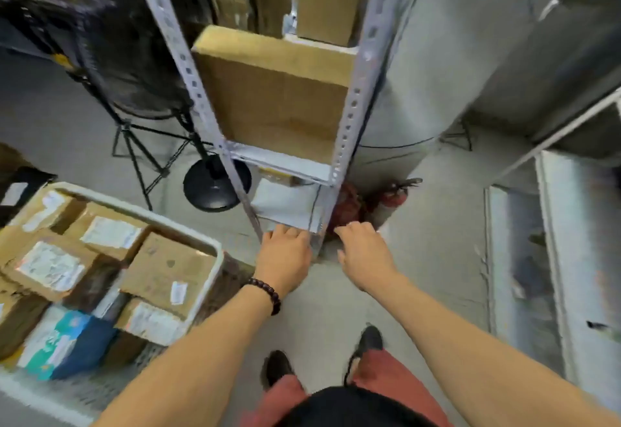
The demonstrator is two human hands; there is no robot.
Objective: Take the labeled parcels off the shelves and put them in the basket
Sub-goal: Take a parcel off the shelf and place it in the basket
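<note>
While the left hand [284, 255] and right hand [366, 252] reach loosely curled, gripping nothing, toward the low shelf [285, 198] at frame centre, parcels [268, 97] wait upper centre; the basket [219, 268] lower left is heaped, so 1 more may slide off.

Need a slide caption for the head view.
Left hand and right hand reach toward the low shelf, parcel-filled basket alongside.

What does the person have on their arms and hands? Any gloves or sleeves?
No gloves, and no sleeves in view: both arms are bare right down to the picture's edge. The left hand has a dark beaded bracelet round its wrist. The right hand and its wrist wear nothing.
</note>
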